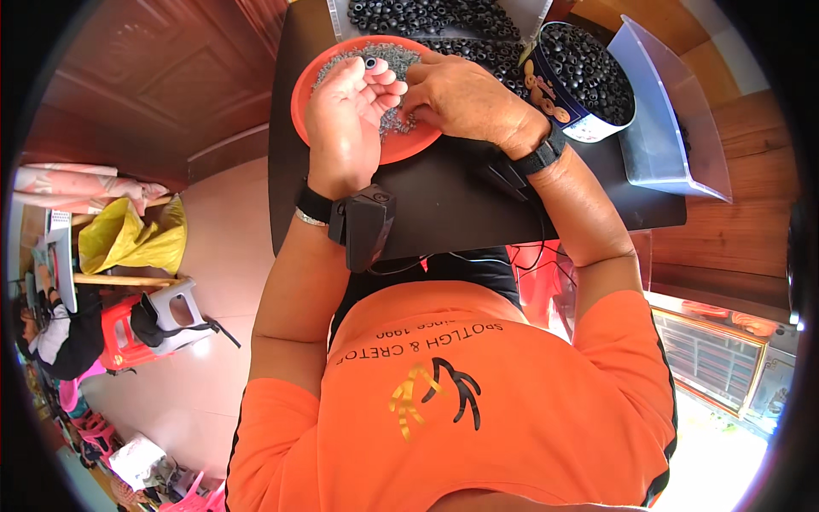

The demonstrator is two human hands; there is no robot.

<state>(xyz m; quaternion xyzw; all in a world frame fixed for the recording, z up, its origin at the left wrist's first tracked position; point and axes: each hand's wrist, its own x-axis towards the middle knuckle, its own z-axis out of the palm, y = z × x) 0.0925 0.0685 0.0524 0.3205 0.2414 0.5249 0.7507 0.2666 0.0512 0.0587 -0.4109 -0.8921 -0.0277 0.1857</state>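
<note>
Pinched between the thumb and a finger of my left hand (345, 119) is a small black ring-shaped piece (370, 63) with a pale centre; the palm is turned up. Beneath it is a round orange-red plate (304, 102) filled with many tiny grey pieces (394, 121). My right hand (469, 96) is over the plate's right side, back of the hand up. Its fingers are bent down together at the grey pieces, and their tips are partly hidden, so I cannot make out what they hold.
The plate is on a dark table (444, 205). Behind it lies a clear bin (341, 21) with many black pieces (435, 17). At the right are a round tub (593, 128) full of black pieces and a tilted translucent plastic bin (665, 128). Cables hang at the table's front edge.
</note>
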